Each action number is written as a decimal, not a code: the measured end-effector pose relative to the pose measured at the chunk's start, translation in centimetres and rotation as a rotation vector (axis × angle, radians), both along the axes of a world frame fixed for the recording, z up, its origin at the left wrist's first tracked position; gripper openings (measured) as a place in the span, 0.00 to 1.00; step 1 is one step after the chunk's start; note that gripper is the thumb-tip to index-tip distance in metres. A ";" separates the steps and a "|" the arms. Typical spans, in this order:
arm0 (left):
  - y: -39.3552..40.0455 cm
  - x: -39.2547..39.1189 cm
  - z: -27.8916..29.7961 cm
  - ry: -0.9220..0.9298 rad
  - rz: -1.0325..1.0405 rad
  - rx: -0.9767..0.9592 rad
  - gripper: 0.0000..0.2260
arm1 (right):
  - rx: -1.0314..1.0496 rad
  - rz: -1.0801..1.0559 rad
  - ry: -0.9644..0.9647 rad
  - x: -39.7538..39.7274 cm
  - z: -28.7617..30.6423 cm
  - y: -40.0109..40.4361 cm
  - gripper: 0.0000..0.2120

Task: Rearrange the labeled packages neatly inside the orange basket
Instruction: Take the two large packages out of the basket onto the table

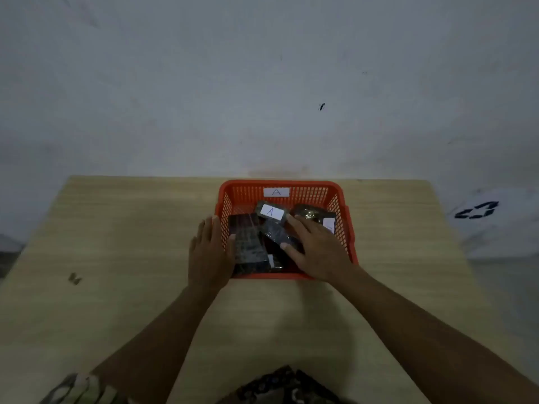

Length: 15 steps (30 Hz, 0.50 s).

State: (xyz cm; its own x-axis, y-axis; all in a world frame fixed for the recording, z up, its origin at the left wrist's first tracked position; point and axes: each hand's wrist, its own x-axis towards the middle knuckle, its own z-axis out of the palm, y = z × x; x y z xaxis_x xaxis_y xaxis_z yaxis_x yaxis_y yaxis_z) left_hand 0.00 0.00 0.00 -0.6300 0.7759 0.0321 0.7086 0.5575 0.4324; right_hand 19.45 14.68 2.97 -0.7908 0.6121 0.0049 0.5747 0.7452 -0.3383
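An orange basket (291,186) stands at the far middle of the wooden table, with a white "A" label on its back wall. Inside lie several dark packages. One at the back (271,212) shows a white "A" label. Another at the back right (309,212) has a white label near my right hand. A large dark package (248,243) lies at the left. My left hand (208,252) holds the basket's left wall, thumb inside over the rim. My right hand (318,252) rests inside on a dark middle package (275,233), fingers spread.
The light wooden table (116,243) runs to a grey wall at the back. A small dark mark (74,277) sits on the table at the left. A white sheet with a black symbol (478,211) lies beyond the table's right edge.
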 end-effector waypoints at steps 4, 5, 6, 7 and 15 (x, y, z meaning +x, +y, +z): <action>-0.2 0.0 -1.4 -0.284 0.198 0.091 0.28 | -0.078 -0.004 -0.040 0.5 -1.6 -1.0 0.36; -0.1 0.1 -1.6 -0.337 0.243 0.079 0.28 | -0.088 -0.012 -0.032 0.6 -2.0 -1.1 0.36; -0.2 0.2 -1.9 -0.378 0.268 0.058 0.29 | -0.094 -0.013 -0.018 0.8 -2.4 -1.2 0.36; -0.3 0.3 -2.1 -0.386 0.272 0.059 0.28 | -0.095 -0.012 0.005 0.9 -2.7 -1.2 0.36; -0.5 0.4 -2.6 -0.374 0.317 0.125 0.18 | -0.254 -0.167 0.203 1.5 -3.2 -0.3 0.29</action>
State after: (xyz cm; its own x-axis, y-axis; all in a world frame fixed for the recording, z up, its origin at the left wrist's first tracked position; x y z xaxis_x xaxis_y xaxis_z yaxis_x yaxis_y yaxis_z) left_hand 0.41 -0.53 -2.57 -0.8203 0.5490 -0.1605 0.2966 0.6483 0.7013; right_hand 20.93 14.41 -0.22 -0.6785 0.7343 -0.0175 0.5833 0.5242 -0.6204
